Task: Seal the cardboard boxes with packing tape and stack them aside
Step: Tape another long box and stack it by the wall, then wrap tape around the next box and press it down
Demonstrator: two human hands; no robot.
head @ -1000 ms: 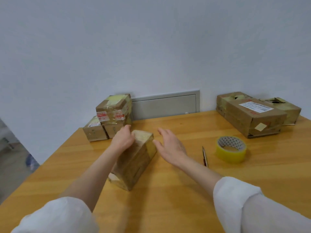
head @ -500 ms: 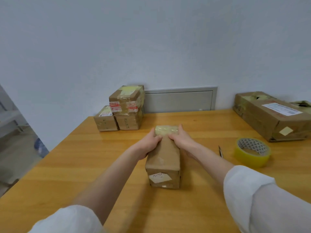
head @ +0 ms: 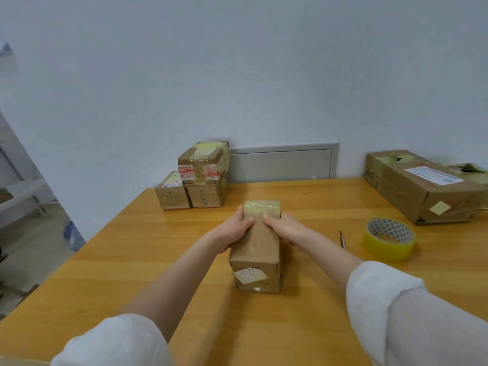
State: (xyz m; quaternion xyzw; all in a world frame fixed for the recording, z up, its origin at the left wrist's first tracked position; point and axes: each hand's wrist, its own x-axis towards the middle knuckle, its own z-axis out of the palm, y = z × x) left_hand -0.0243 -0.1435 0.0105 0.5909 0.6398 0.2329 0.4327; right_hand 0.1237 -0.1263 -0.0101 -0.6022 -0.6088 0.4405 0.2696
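Cardboard is now clamped between both hands: the left hand (head: 232, 229) and right hand (head: 286, 228) grip the far, taped end of the box (head: 257, 256), where a second ago the right was open and off it. The box has swung from askew to lengthwise mid-worktop (head: 158, 260). Sealing looks done, so it seems ready for the stack (head: 203, 178) at far left, with the tape (head: 388, 243) idle to the right.

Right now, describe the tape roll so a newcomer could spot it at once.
Start at the wooden table and go to its right side, in front of the long labelled box. The tape roll lies flat there. It is the only round, yellow thing amid brown cardboard.
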